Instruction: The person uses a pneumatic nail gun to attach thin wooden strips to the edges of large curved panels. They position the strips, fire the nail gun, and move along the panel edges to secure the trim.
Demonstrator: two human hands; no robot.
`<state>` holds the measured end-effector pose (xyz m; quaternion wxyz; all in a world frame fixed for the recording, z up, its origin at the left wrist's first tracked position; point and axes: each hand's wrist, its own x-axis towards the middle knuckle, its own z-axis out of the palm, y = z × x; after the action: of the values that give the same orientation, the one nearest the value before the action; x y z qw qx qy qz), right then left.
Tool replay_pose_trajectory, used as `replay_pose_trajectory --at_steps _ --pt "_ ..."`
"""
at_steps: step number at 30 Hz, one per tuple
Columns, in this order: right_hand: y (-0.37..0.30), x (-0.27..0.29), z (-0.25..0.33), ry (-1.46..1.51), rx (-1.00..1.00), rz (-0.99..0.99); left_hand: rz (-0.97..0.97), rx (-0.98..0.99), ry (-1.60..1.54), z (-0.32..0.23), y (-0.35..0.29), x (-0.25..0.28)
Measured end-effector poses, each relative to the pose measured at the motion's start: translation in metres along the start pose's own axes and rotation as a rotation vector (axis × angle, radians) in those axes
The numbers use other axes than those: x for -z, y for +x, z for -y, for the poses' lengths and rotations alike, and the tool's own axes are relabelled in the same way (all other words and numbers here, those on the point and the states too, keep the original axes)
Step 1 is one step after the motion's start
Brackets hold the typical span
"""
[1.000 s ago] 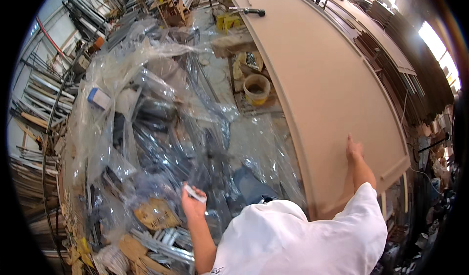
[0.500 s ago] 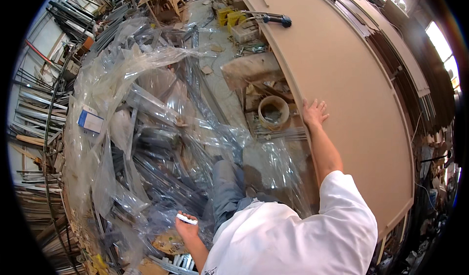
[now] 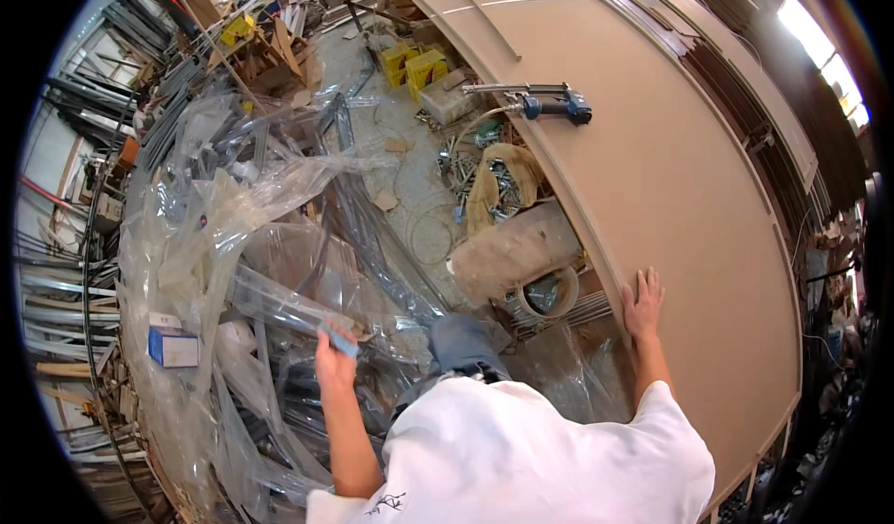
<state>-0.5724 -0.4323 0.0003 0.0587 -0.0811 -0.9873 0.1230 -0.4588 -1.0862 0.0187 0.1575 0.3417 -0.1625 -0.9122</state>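
Note:
My left hand (image 3: 335, 361) is closed around a small flat piece (image 3: 342, 339), pale blue and white, whose kind I cannot make out. It is held above the heap of clear plastic sheeting (image 3: 270, 254). My right hand (image 3: 643, 302) rests on the left edge of a long beige panel (image 3: 694, 198), its fingers stretched out and nothing in them. Farther along that edge lies a blue-and-silver air nailer (image 3: 557, 107), with a hose running off it.
A whitish bucket (image 3: 569, 299) and a dusty brown sheet (image 3: 517, 249) sit beside the panel. Beyond are a sack of metal hardware (image 3: 503, 184) and yellow boxes (image 3: 426, 68). A blue-and-white box (image 3: 174, 346) rests on the plastic. Racked metal lengths (image 3: 70, 291) line the left wall.
I have moved forward along the panel, and the nailer appears nearer. My left hand has come up and forward with the small piece. My right hand still lies on the panel's edge.

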Motion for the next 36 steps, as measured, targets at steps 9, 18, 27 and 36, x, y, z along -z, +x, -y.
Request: replay_pose_trajectory --at_steps 9,18,27,36 --pt "0.063 -0.036 0.094 -0.115 -0.329 -0.166 0.102 0.385 0.139 -0.007 0.176 -0.189" --pt "0.250 -0.072 0.230 0.383 -0.428 -0.172 -0.168 0.460 0.198 -0.077 0.345 -0.194" --pt "0.427 -0.135 0.275 0.981 -0.987 -0.269 -0.003 0.458 0.267 -0.160 0.584 -0.295" --pt "0.419 -0.148 0.241 1.051 -1.260 -0.401 0.168 0.416 0.398 -0.183 0.681 -0.457"
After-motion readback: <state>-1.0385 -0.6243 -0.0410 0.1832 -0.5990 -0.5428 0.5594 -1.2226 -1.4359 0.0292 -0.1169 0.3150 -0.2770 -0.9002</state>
